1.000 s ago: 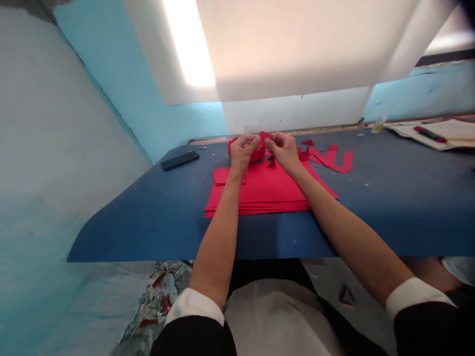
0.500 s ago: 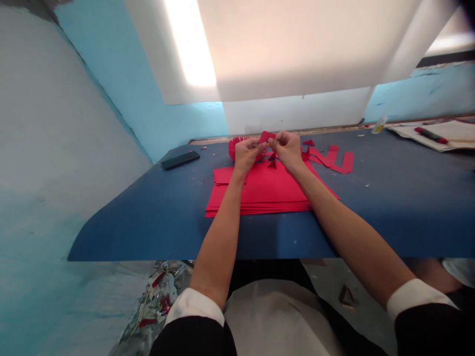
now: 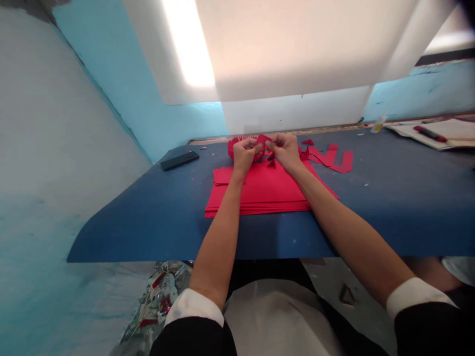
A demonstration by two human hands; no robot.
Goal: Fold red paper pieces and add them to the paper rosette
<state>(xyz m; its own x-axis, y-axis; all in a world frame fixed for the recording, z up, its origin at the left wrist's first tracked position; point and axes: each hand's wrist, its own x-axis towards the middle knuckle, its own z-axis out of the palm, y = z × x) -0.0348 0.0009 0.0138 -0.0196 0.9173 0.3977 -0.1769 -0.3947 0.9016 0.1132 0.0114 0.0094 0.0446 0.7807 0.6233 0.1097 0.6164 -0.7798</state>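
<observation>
The blue desk (image 3: 148, 217), its smooth covering flecked with tiny paper scraps, looks unchanged from half a second ago. On it lies a stack of matte red paper sheets (image 3: 274, 193), flat, with slightly uneven front edges. Right of the stack, narrow red strips (image 3: 328, 158) lie at angles, partly overlapping. A rounded red paper form (image 3: 233, 149), its upper edge spiky with many points, stands behind the left hand and is partly hidden by it. The left hand (image 3: 244, 152) and the right hand (image 3: 287, 150) work close together above the stack's far edge, each grip closed in a fingertip pinch on the same small red paper piece (image 3: 263, 139). That piece, flat-faced, is now a little lower and further left than it was. A slim black phone (image 3: 180, 160) rests well apart, at left. Smallest, a creased, pointed red paper triangle (image 3: 271, 163) sits under the right hand.
</observation>
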